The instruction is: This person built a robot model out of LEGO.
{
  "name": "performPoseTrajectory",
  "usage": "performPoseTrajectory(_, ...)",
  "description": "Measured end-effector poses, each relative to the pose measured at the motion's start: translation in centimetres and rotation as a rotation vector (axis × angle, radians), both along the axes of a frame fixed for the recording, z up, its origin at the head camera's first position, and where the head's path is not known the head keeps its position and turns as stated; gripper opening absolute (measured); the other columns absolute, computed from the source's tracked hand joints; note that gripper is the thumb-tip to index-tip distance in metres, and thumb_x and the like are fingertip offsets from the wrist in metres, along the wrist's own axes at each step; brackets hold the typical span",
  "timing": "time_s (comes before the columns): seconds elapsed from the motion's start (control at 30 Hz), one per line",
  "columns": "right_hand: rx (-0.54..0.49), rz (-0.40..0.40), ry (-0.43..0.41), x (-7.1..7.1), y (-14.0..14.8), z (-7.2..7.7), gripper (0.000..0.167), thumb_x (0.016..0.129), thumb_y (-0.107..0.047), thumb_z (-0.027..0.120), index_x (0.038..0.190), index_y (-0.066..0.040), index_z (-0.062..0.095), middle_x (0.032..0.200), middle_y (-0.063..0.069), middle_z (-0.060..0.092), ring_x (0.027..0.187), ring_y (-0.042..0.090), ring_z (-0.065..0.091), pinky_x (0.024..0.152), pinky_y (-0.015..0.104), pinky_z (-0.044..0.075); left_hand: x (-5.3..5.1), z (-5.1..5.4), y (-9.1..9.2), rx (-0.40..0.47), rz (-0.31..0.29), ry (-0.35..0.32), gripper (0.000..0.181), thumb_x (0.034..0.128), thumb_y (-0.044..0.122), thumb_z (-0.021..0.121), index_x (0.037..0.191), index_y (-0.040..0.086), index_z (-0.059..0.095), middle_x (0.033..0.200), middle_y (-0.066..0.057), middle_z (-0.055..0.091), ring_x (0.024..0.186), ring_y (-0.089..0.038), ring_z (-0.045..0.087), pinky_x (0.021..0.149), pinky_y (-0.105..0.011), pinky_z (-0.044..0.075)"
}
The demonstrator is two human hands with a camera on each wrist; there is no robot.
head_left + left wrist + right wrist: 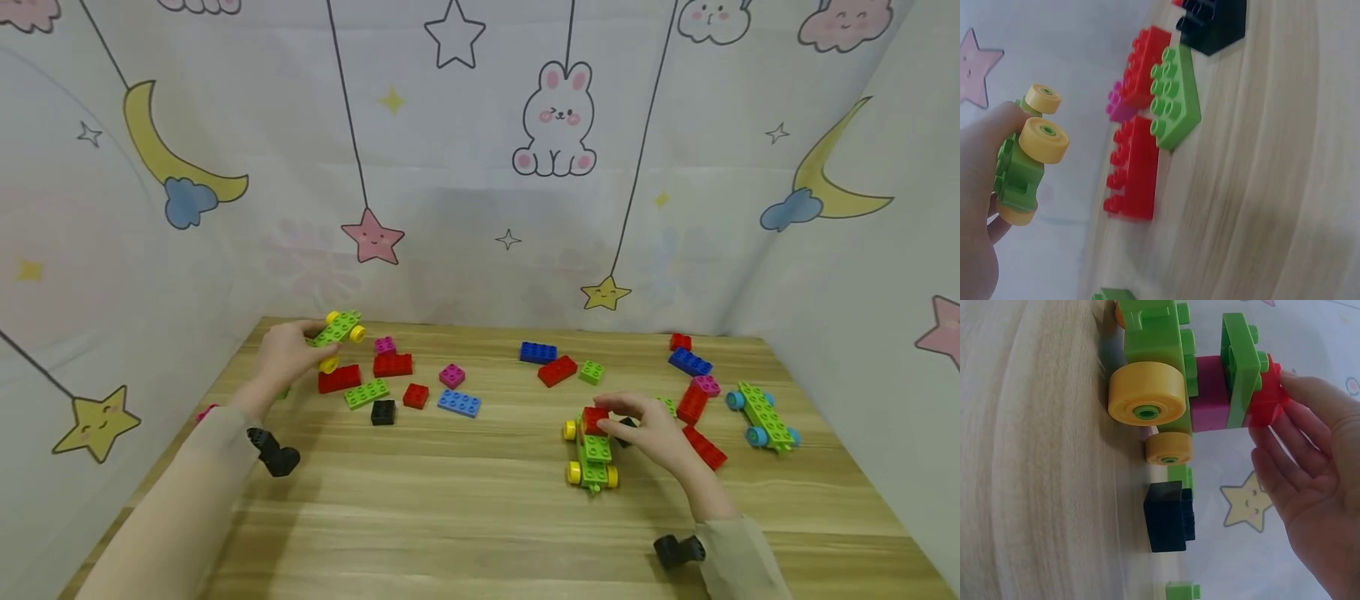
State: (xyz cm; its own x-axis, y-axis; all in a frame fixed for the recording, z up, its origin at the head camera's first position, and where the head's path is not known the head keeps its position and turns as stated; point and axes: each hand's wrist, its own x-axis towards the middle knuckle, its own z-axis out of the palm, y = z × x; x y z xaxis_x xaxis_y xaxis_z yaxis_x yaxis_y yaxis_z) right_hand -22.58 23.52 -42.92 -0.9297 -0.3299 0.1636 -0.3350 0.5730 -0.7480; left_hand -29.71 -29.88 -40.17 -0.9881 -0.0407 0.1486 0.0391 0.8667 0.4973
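At the far left my left hand (283, 357) holds a green toy car base (339, 328) with yellow wheels, raised off the table. On the right, my right hand (654, 429) pinches a red building brick (595, 421) between thumb and fingers. That brick sits at the top of a stack on a second green car base (594, 477) with yellow wheels, which stands on the table. Seen in the right wrist view, a magenta brick (1210, 394) rests on this base, with a green brick (1242, 375) between it and the red one.
A green car base with blue wheels (763, 417) stands at the right. Loose bricks lie around it, including a long red brick (703, 447). More lie at left and centre: a light blue brick (459, 403), a black brick (383, 412), a dark blue brick (538, 352).
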Motion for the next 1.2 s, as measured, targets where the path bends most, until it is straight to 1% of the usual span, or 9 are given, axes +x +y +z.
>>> performPoseTrajectory(0.2,0.002,-0.003,0.013,0.2,0.1,0.3,0.037,0.093,-0.021,0.068,0.123,0.000,0.064,0.122,0.017,0.067,0.115,0.037,0.060,0.098,0.056,0.047,1.3,0.8,2.3,0.020,-0.077,0.088,0.049,0.0869,0.029,0.072,0.124,-0.002,0.064,0.114,-0.023,0.068,0.099,-0.036,0.062,0.083,-0.048,0.053)
performPoseTrajectory(0.3,-0.002,-0.008,0.025,0.4,0.1,0.7,0.037,0.093,-0.021,0.068,0.123,-0.001,0.064,0.122,0.017,0.067,0.117,0.038,0.059,0.100,0.059,0.045,1.9,0.7,3.5,0.009,-0.114,0.143,0.046,0.0851,0.027,0.075,0.120,-0.002,0.067,0.110,-0.022,0.070,0.098,-0.035,0.064,0.083,-0.049,0.053)
performPoseTrajectory(0.4,0.003,-0.019,0.063,0.6,-0.1,1.2,0.035,0.092,-0.020,0.069,0.123,-0.003,0.065,0.122,0.016,0.067,0.118,0.039,0.057,0.100,0.060,0.044,2.7,0.6,4.9,0.003,-0.143,0.185,0.045,0.0836,0.026,0.076,0.117,-0.002,0.068,0.108,-0.021,0.071,0.098,-0.035,0.066,0.083,-0.050,0.054)
performPoseTrajectory(0.53,0.014,-0.024,0.140,1.1,-0.7,2.0,0.033,0.091,-0.017,0.070,0.121,-0.003,0.066,0.121,0.016,0.068,0.118,0.040,0.058,0.099,0.061,0.045,3.8,0.7,6.8,0.017,-0.175,0.206,0.044,0.0828,0.025,0.078,0.116,-0.003,0.069,0.108,-0.020,0.072,0.097,-0.034,0.067,0.083,-0.049,0.055)
performPoseTrajectory(0.67,0.035,0.011,0.218,1.6,-2.0,2.8,0.032,0.089,-0.013,0.072,0.119,-0.002,0.067,0.119,0.015,0.069,0.114,0.038,0.060,0.095,0.059,0.048,4.8,0.7,8.7,0.044,-0.196,0.217,0.043,0.0806,0.023,0.079,0.113,-0.004,0.069,0.105,-0.020,0.072,0.092,-0.033,0.068,0.077,-0.045,0.057)
performPoseTrajectory(0.87,0.042,0.058,0.300,2.3,-4.6,3.3,0.032,0.085,-0.009,0.075,0.116,-0.004,0.070,0.115,0.011,0.071,0.109,0.031,0.064,0.091,0.053,0.053,5.9,0.1,11.1,0.089,-0.241,0.246,0.042,0.0766,0.020,0.083,0.109,-0.004,0.071,0.098,-0.017,0.073,0.085,-0.027,0.069,0.073,-0.040,0.058)
performPoseTrajectory(1.03,0.006,0.088,0.276,2.6,-7.2,3.0,0.033,0.085,-0.012,0.075,0.116,-0.005,0.070,0.115,0.010,0.071,0.105,0.029,0.065,0.089,0.048,0.055,6.6,-0.5,12.9,0.125,-0.293,0.257,0.039,0.0744,0.020,0.085,0.105,-0.001,0.072,0.095,-0.013,0.074,0.082,-0.023,0.069,0.070,-0.036,0.057)
performPoseTrajectory(1.13,-0.038,0.094,0.224,2.5,-8.7,2.5,0.038,0.085,-0.012,0.075,0.121,-0.005,0.067,0.118,0.011,0.069,0.105,0.028,0.065,0.091,0.046,0.054,7.0,-0.7,13.7,0.142,-0.333,0.228,0.037,0.0742,0.020,0.085,0.105,0.001,0.073,0.095,-0.009,0.074,0.082,-0.019,0.068,0.071,-0.033,0.057)
performPoseTrajectory(1.2,-0.062,0.095,0.190,2.4,-9.7,2.2,0.041,0.085,-0.011,0.075,0.124,-0.004,0.065,0.120,0.012,0.068,0.106,0.028,0.066,0.093,0.046,0.054,7.2,-1.0,14.2,0.132,-0.359,0.210,0.036,0.0741,0.020,0.084,0.104,0.003,0.073,0.094,-0.007,0.074,0.082,-0.017,0.067,0.071,-0.031,0.056)
